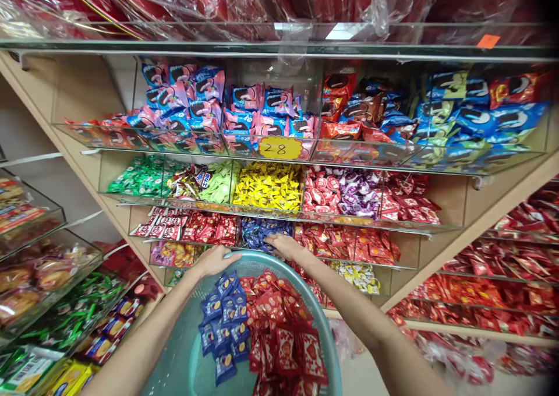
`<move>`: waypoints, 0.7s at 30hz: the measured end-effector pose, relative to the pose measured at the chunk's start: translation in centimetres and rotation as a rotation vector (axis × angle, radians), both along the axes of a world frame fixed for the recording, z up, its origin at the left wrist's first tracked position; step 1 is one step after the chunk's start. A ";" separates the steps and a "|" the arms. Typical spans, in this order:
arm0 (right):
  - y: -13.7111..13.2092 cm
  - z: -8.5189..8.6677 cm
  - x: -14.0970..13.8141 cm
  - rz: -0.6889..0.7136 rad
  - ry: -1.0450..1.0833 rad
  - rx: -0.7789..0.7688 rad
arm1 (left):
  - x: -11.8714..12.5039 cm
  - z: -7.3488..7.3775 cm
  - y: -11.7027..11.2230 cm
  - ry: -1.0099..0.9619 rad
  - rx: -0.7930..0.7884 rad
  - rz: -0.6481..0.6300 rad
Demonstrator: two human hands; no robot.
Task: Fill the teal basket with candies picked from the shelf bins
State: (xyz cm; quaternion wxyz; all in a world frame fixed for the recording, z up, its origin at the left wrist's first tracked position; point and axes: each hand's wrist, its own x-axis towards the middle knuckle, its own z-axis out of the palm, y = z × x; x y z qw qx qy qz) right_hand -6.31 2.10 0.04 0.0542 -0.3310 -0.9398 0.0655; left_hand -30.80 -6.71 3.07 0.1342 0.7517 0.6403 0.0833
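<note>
A teal plastic basket point(332, 338) is held below the shelves. Inside it are small blue packets point(225, 311) on the left and red packets point(286, 349) on the right. My left hand point(213, 262) is closed on the basket's far left rim. Beyond the rim, my right hand point(286, 247) reaches to the shelf compartment of blue packets point(253, 230). Its fingers look stretched out over the right side of those packets, with the tips partly hidden. No packet shows clearly in that hand.
Glass-fronted shelves hold yellow sweets point(268, 186), green sweets point(140, 174) and cookie packs point(273, 110). A yellow price tag point(280, 148) hangs on the upper front. Red packets point(480, 294) fill the right-hand shelves. Bins with wrapped pastries point(52, 268) stand at left.
</note>
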 end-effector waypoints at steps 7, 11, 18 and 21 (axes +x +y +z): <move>1.7 -2.4 -1.2 -0.019 0.051 -0.098 | -0.4 0.0 0.4 -0.019 -0.022 0.010; 2.5 -3.2 -0.5 -0.059 0.176 -0.175 | -0.4 0.0 0.8 -0.045 -0.015 0.007; 2.9 -2.9 -0.9 -0.214 0.603 -0.248 | -0.5 0.2 1.3 -0.022 -0.004 0.020; 2.4 -1.7 -1.0 -0.301 0.794 -0.294 | -0.3 0.0 1.6 -0.011 -0.010 -0.004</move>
